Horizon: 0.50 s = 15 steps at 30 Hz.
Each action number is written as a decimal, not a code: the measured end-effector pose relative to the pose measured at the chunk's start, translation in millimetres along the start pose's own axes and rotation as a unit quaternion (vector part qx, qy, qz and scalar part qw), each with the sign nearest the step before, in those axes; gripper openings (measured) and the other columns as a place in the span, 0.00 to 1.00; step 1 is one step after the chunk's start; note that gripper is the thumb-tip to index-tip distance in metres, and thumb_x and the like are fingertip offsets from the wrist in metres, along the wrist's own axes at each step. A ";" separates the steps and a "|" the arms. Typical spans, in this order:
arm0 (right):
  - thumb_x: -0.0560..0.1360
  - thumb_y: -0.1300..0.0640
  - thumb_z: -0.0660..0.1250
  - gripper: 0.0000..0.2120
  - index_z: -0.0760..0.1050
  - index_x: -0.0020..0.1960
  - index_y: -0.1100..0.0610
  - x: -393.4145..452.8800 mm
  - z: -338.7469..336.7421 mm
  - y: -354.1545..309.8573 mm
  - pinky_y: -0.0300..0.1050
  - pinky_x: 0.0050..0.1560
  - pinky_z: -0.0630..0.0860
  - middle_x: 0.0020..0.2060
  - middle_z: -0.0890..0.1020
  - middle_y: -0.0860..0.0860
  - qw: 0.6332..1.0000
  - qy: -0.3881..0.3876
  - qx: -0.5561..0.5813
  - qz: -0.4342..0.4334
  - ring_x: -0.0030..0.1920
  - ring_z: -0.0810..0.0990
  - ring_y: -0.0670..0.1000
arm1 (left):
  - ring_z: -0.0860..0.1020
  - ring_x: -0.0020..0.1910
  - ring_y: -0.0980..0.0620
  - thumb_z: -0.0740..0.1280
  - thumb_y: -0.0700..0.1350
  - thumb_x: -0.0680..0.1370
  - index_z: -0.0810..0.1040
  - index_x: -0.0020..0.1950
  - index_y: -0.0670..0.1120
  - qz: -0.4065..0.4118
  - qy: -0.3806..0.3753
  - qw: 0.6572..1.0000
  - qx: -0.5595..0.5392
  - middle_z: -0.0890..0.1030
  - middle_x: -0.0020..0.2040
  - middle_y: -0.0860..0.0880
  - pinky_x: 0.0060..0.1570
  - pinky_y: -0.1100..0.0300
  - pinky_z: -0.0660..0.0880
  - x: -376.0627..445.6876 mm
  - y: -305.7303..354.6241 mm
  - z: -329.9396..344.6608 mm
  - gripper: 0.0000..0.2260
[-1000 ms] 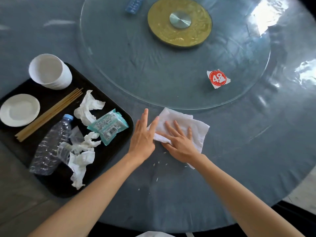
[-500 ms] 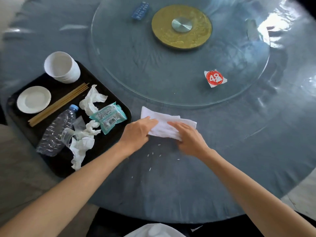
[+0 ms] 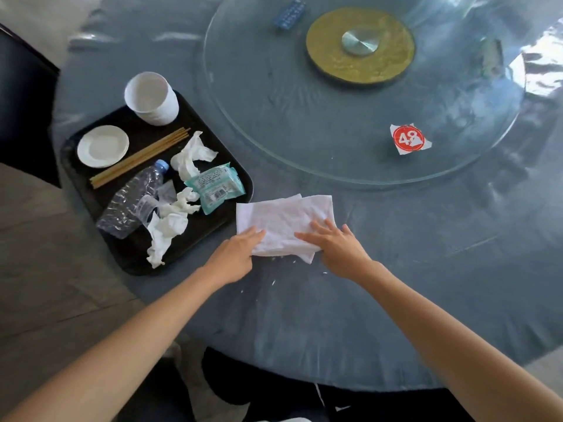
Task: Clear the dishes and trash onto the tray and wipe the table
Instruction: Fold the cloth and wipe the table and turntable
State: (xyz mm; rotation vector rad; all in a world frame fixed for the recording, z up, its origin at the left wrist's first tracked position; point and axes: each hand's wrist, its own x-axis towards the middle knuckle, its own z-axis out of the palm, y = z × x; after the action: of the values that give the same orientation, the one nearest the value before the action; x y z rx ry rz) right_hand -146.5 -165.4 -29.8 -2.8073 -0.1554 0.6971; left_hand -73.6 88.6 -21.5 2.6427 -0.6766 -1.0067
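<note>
Here, a folded white cloth [image 3: 285, 225] lies flat on the blue-covered round table [image 3: 396, 284], just right of the black tray [image 3: 128, 260] and near the rim of the glass turntable [image 3: 304, 117]. The left hand [image 3: 234, 254] holds the cloth's near left edge, fingertips on top of the fabric and the thumb hidden, so whether it pinches or only presses cannot be told. The right hand [image 3: 338, 246] lies on the cloth's near right corner with fingers straight and spread, pressing it flat. Small white crumbs [image 3: 272, 281] dot the table just in front of the cloth, between the two wrists. The tray carries a white cup [image 3: 150, 97] at its far corner, a small white plate [image 3: 103, 146], chopsticks [image 3: 140, 156] laid diagonally, a crushed clear plastic bottle [image 3: 131, 199], crumpled tissues [image 3: 170, 226] and a teal wipes packet [image 3: 216, 187]. On the turntable sit a red-and-white numbered card [image 3: 408, 138], a gold disc [image 3: 359, 45] with a metal hub, and a small blue object [image 3: 289, 13] at the far edge.
</note>
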 end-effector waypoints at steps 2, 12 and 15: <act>0.76 0.66 0.60 0.38 0.61 0.80 0.36 -11.9 5.7 -6.9 0.54 0.66 0.65 0.79 0.61 0.46 1.000 -0.004 0.010 -0.010 0.78 0.57 0.55 | 0.66 0.77 0.42 0.59 0.33 0.76 0.61 0.82 0.52 0.002 -0.010 1.000 0.000 0.59 0.83 0.51 0.72 0.51 0.66 -12.7 -1.9 2.8 0.34; 0.67 0.39 0.76 0.44 0.65 0.79 0.49 -79.5 35.7 -94.3 0.56 0.67 0.69 0.65 0.80 0.48 0.971 0.183 0.123 0.094 0.66 0.75 0.55 | 0.81 0.57 0.36 0.64 0.37 0.73 0.78 0.70 0.54 0.118 0.113 0.986 -0.016 0.85 0.57 0.42 0.50 0.49 0.76 -77.8 -1.0 -21.7 0.27; 0.71 0.57 0.73 0.37 0.66 0.78 0.53 -89.5 31.6 -114.7 0.54 0.65 0.69 0.63 0.82 0.53 0.950 0.231 0.117 0.174 0.62 0.79 0.60 | 0.81 0.54 0.36 0.65 0.36 0.73 0.80 0.66 0.54 0.156 0.122 0.980 -0.020 0.86 0.53 0.43 0.46 0.50 0.76 -93.3 3.2 -34.0 0.24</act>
State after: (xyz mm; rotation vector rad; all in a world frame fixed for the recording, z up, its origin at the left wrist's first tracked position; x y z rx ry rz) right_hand -245.3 -62.5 13.0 -2.6949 0.4823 0.0910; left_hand -113.0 134.0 57.6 2.4627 -0.9607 -0.5928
